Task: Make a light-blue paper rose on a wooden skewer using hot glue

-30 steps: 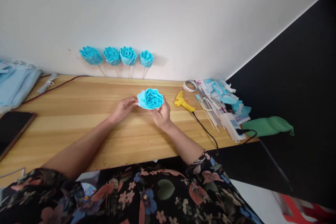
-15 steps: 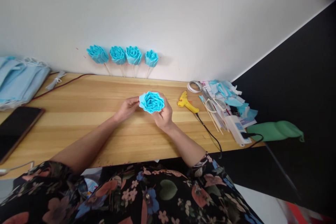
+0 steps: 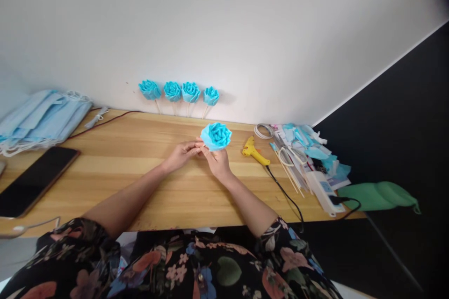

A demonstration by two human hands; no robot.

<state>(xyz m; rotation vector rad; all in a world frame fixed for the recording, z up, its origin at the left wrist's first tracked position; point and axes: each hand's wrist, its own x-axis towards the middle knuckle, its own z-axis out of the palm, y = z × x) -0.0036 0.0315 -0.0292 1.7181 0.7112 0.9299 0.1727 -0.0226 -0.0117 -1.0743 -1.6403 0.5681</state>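
Note:
A blue handmade flower with layered petals is held above the middle of the wooden table, tilted so its bloom faces right. My right hand grips it from below, just under the bloom. Pinched at the flower's lower left is my left hand, its fingertips meeting those of the right. The stem, if there is one, is hidden behind the hands.
Several finished blue flowers on sticks lean against the wall. On the right lie a yellow glue gun, tape roll, scissors, scraps and a power strip. Face masks and a phone are at left.
The flower has turned from facing up to tilting right, showing its outer petals. My left fingers have shifted beneath it, closer to my right hand. The camera view has also shifted.

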